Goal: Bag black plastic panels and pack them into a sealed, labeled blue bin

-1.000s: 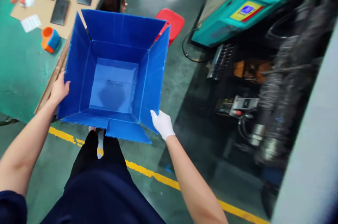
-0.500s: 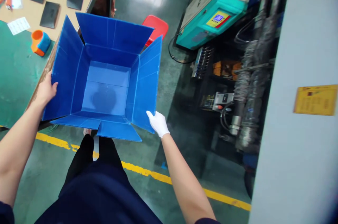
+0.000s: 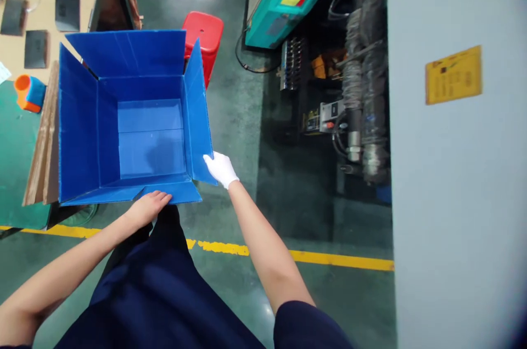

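Note:
A blue corrugated plastic box [image 3: 140,54] with its flaps spread stands in front of my body, its inside bare apart from a shadow on the bottom. My right hand [image 3: 221,169], in a white glove, grips the edge of the right flap. At the near side my bare left hand [image 3: 149,207] has its fingers over the edge of the near flap, close to the split between two flap pieces; its thumb is hidden.
On the left, a workbench [image 3: 16,146] bears several dark flat parts, an orange-and-blue tape dispenser [image 3: 31,92] and brown cardboard [image 3: 44,157] at its edge. Behind the box is a red stool [image 3: 203,31]. A teal machine [image 3: 272,9] and grey panel [image 3: 444,184] stand right.
My left hand has gone from the left flap to the near flap. The box has turned slightly and shifted left in view, with my right hand still on its right flap.

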The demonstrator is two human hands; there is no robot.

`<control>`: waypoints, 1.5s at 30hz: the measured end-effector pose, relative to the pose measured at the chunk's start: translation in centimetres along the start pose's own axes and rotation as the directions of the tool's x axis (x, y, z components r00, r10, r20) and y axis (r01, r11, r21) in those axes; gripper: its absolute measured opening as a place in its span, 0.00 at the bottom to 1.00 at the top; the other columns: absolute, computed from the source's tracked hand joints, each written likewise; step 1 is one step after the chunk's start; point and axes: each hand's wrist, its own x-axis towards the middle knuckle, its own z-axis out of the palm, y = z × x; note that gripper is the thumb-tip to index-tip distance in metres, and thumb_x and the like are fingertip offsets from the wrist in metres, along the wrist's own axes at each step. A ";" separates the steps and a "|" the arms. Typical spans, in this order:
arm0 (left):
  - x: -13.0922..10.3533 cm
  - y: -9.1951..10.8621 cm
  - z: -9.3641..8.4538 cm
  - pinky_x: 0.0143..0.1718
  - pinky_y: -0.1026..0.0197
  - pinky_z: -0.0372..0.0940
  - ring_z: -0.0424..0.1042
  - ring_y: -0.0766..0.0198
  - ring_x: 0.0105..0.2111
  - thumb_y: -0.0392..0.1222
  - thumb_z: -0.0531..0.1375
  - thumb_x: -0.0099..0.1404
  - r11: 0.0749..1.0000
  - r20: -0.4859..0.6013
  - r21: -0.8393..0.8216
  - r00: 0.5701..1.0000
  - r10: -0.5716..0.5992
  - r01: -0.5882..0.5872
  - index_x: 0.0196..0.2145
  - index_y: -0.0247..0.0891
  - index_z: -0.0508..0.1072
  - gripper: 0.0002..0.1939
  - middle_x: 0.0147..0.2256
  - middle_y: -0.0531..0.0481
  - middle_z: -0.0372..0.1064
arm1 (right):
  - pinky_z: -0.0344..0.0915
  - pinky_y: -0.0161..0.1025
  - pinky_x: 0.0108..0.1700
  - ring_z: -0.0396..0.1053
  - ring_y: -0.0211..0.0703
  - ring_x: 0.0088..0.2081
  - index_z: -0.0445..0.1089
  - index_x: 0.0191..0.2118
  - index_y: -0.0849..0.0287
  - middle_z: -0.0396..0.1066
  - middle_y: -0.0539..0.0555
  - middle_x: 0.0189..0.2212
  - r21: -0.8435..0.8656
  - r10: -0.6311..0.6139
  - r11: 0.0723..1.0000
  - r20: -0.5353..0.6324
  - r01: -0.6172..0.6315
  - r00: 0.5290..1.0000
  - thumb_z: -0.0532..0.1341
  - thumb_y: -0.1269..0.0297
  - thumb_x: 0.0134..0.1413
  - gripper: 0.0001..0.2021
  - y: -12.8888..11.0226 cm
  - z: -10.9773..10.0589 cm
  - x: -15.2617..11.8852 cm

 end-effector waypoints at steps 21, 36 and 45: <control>2.8 -4.3 -8.6 0.56 0.49 0.69 0.78 0.46 0.49 0.62 0.50 0.71 0.993 -0.019 0.027 0.993 -0.115 0.115 0.53 0.37 0.77 0.30 0.52 0.40 0.78 | 0.70 0.39 0.51 0.77 0.52 0.47 0.78 0.43 0.63 0.80 0.64 0.45 0.117 -0.158 0.980 -0.034 0.161 0.987 0.55 0.56 0.66 0.18 -1.7 0.4 1.8; -1.9 -6.8 -13.3 0.47 0.56 0.70 0.80 0.51 0.40 0.59 0.52 0.71 0.983 -0.049 0.149 0.994 -0.098 0.105 0.56 0.38 0.76 0.28 0.43 0.42 0.82 | 0.69 0.34 0.44 0.75 0.43 0.40 0.75 0.38 0.67 0.79 0.62 0.38 0.269 -0.047 0.961 -0.075 0.066 0.996 0.58 0.59 0.66 0.15 -1.6 -3.8 2.2; -4.4 -7.2 -12.8 0.50 0.56 0.69 0.79 0.52 0.46 0.54 0.51 0.73 0.980 -0.075 0.194 0.997 -0.030 0.045 0.58 0.38 0.74 0.26 0.49 0.42 0.80 | 0.68 0.33 0.40 0.72 0.41 0.36 0.74 0.38 0.65 0.78 0.59 0.38 0.241 -0.040 0.968 -0.105 0.065 0.994 0.58 0.60 0.65 0.13 -3.8 -3.5 2.4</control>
